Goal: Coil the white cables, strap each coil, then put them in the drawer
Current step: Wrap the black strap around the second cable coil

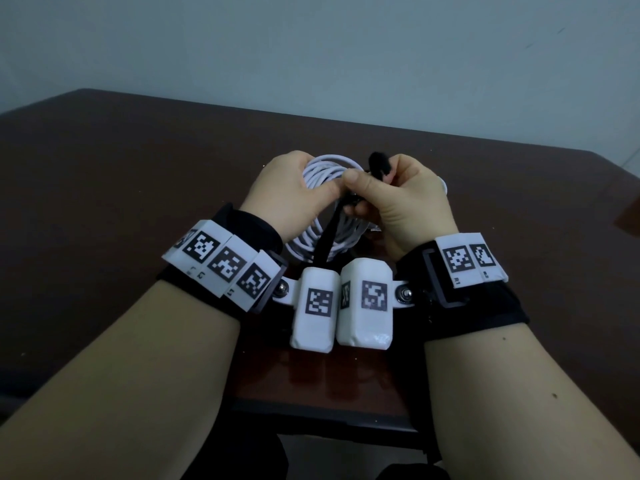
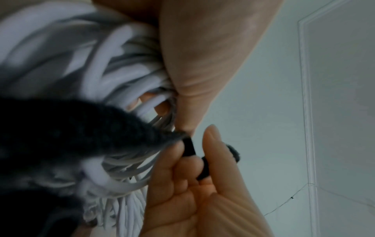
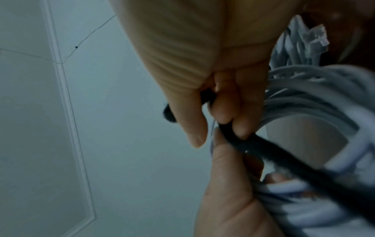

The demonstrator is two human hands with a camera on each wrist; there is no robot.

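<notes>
A coil of white cable stands upright between my two hands above the dark table. My left hand grips the coil's top left, fingers curled round the strands. My right hand pinches a black strap at the coil's top. The strap's long tail hangs down in front of the coil. In the right wrist view the strap runs from my fingertips across the coil. A clear plug shows at the cable's end.
The brown table reaches to a pale wall behind. The table's front edge lies just below my wrists. A reddish-brown object shows at the right border.
</notes>
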